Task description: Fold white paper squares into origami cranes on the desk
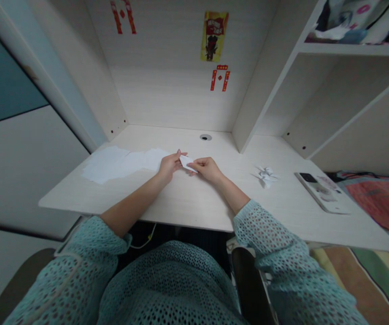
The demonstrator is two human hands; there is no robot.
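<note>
A small folded piece of white paper [185, 161] is held between both hands, above the middle of the desk. My left hand [170, 165] grips its left end, thumb on top and fingers beneath. On the right end, my right hand [207, 169] pinches the paper between thumb and fingers. Several white sheets of paper [113, 162] lie spread on the desk to the left, reaching close to my left hand. Off to the right sits a little cluster of folded white paper pieces [265, 176] with pointed ends.
A tablet or phone in a patterned white case [323, 193] lies at the right of the pale desk [187, 205]. A round cable hole [206, 137] is near the back panel. An upright divider [262, 90] and a shelf [357, 48] rise at right. A chair armrest [250, 284] is below.
</note>
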